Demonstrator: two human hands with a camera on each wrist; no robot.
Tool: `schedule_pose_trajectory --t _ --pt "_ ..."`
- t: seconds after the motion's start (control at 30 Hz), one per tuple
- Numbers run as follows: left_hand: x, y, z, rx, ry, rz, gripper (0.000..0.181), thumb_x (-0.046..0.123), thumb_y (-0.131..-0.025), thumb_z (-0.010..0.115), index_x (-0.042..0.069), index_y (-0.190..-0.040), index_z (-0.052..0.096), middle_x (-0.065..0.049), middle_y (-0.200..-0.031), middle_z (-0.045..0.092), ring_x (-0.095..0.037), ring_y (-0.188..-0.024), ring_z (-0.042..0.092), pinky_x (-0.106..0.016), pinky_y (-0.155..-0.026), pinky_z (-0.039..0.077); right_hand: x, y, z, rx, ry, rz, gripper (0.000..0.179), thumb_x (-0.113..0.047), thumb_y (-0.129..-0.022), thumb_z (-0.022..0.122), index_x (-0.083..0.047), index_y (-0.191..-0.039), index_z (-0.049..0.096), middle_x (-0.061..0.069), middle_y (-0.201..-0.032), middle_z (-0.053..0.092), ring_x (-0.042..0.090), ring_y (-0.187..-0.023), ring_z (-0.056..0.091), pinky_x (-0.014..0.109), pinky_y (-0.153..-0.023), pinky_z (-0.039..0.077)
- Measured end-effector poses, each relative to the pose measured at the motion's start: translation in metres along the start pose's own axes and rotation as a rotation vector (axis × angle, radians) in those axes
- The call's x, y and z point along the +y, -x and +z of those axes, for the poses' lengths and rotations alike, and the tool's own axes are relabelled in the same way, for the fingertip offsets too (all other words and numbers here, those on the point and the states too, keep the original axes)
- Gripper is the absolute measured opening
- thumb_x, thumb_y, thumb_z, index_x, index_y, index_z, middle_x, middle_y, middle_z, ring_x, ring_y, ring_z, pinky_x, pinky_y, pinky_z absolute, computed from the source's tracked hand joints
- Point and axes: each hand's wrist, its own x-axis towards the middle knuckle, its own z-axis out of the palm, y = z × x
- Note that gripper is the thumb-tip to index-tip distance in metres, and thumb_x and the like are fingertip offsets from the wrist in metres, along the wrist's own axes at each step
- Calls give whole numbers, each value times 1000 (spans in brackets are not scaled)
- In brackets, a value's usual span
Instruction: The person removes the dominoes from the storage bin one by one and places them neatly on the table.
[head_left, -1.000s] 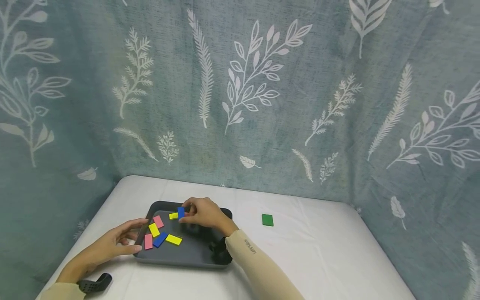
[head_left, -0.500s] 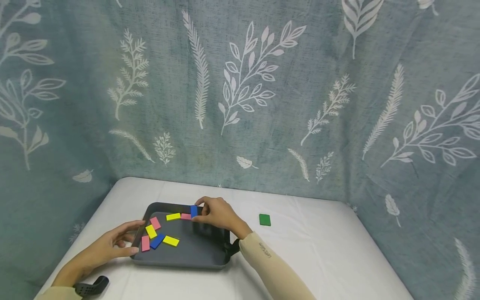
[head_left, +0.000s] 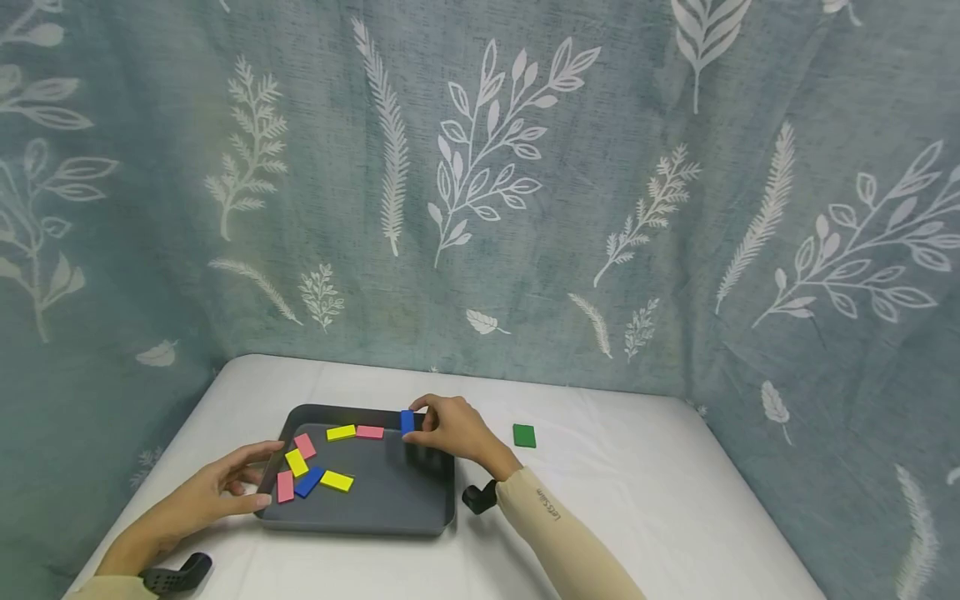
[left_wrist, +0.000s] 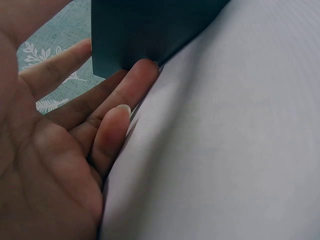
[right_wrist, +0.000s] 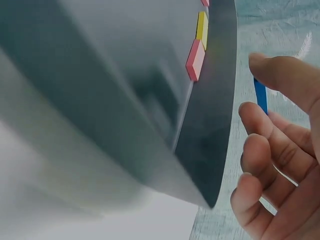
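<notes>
In the head view, my right hand point(head_left: 453, 427) pinches a blue block point(head_left: 407, 422) between thumb and fingers at the far right part of a dark grey tray point(head_left: 375, 500). The right wrist view shows the blue block point(right_wrist: 260, 96) edge-on behind the thumb. My left hand point(head_left: 225, 487) rests against the tray's left side, thumb at the near corner and fingers spread along the wall. Inside the tray lie a pink block point(head_left: 370, 432) and a yellow block point(head_left: 341, 432) end to end by the far wall. Several pink, yellow and blue blocks point(head_left: 309, 482) curve along the left.
A green square piece point(head_left: 524, 435) lies on the white-covered table point(head_left: 600, 500) to the right of the tray. A leaf-patterned curtain point(head_left: 480, 208) hangs behind and at both sides.
My right hand has carried the blue block rightward along the tray's far side, uncovering the pink block beside the yellow one. My left hand stays at the tray; the whole view has shifted slightly.
</notes>
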Motion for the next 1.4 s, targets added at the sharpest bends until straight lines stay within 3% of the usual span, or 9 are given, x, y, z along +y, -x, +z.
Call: schedule_pose_trajectory --t 0.37,0.63,0.93,1.4 --pt "0 1 -2 -21 37 -10 86 32 -89 82 12 -159 36 -18 -142 53 -28 -112 55 -39 -83 48 19 16 -15 48 -16 19 51 -42 -89 81 -14 -130 67 -13 -76 65 7 -60 58 26 -59 47" --pt "3 2 -1 8 -3 -20 89 36 -87 84 11 -158 37 -20 -149 47 -30 -116 54 -38 -86 48 39 30 -26 107 -17 9 50 -38 -90 81 -12 -130 67 -12 -77 65 7 -58 57 28 -58 47" --pt "1 3 -1 -24 35 -35 85 34 -90 81 13 -159 36 -16 -138 56 -27 -110 55 -39 -81 49 57 45 -36 144 -24 40 48 -35 -90 81 -12 -129 68 -11 -77 66 9 -61 57 28 -58 47" --pt "-1 4 0 -15 35 -52 87 36 -89 81 13 -159 35 -15 -138 57 -28 -110 56 -39 -82 49 87 67 -47 188 -81 112 50 -34 -90 81 -14 -133 66 -11 -78 67 13 -61 59 30 -57 49"
